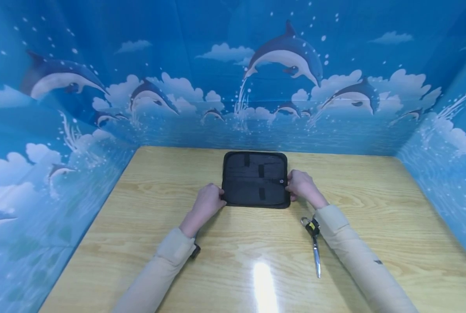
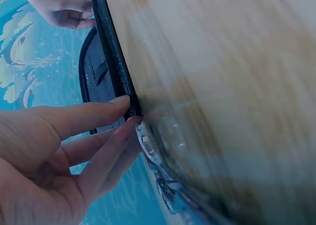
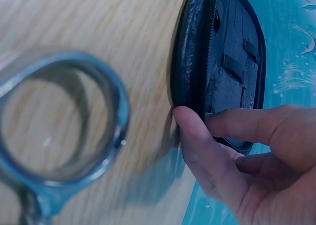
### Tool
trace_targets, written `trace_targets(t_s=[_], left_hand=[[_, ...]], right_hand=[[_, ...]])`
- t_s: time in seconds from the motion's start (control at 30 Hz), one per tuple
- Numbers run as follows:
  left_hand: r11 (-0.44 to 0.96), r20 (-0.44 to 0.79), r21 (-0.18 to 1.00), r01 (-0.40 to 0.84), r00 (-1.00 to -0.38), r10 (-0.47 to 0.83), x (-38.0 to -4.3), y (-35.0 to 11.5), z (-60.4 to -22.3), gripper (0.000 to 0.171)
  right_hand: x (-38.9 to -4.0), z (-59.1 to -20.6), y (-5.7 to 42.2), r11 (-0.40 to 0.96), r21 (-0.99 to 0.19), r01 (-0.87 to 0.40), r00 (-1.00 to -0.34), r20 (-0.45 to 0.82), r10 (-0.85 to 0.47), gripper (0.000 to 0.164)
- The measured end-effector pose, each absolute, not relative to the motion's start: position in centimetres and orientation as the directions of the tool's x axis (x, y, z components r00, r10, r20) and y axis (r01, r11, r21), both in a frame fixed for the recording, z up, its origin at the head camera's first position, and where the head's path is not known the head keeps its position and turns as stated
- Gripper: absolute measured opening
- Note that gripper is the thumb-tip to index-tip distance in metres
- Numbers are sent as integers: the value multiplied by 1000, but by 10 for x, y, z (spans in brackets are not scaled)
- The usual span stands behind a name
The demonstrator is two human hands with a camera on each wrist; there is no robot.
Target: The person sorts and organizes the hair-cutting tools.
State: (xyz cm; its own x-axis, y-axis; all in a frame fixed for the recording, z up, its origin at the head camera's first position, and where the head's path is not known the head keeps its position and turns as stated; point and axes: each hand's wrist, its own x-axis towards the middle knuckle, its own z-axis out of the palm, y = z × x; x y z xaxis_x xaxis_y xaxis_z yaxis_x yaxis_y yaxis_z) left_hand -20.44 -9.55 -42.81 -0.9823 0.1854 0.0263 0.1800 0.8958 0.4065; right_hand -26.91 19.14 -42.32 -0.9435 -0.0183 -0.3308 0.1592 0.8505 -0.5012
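A black zip case (image 1: 240, 191) lies opened out on the table, its inside with elastic loops facing up. My left hand (image 1: 207, 201) pinches the case's near left corner between thumb and fingers. On the right side, my right hand (image 1: 303, 186) grips the edge; the right wrist view shows its thumb and index finger on the zipped rim (image 3: 190, 62). Scissors (image 1: 315, 248) lie beside my right forearm, blades toward me. Their metal finger ring (image 3: 121, 111) looms large in the right wrist view. Close under my left fingers is a shiny, blurred object (image 2: 165, 180) whose kind I cannot tell.
The wooden table (image 1: 170, 169) meets a blue dolphin-print backdrop (image 1: 201, 121) just behind the case, and the same print encloses both sides. A small dark object (image 1: 195, 251) shows beside my left cuff. Glare marks the table's near middle.
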Motion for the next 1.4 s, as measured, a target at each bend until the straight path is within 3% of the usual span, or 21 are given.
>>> trace_targets(t_s=[0.37, 0.63, 0.97, 1.07, 1.27, 1.4], left_hand=[[907, 73, 364, 213, -977, 200, -200, -94, -425, 35], [927, 74, 285, 242, -970, 231, -199, -91, -422, 29], [924, 62, 300, 237, -971, 229, -198, -91, -420, 30], [926, 14, 319, 201, -978, 208, -202, -92, -418, 38], [926, -59, 349, 146, -982, 177, -210, -92, -421, 73], [921, -100, 365, 138, -978, 186, -214, -93, -423, 77]], right_hand=[[-266, -422, 192, 852, -499, 159, -943, -333, -19, 37], [-265, -421, 193, 856, -492, 160, -940, -340, -20, 38], [-263, -422, 194, 863, -484, 143, -937, -347, -38, 37], [-263, -422, 194, 856, -494, 152, -937, -347, -34, 38], [-261, -424, 195, 839, -522, 155, -936, -348, -44, 37], [-260, -424, 196, 825, -546, 146, -942, -331, -52, 34]])
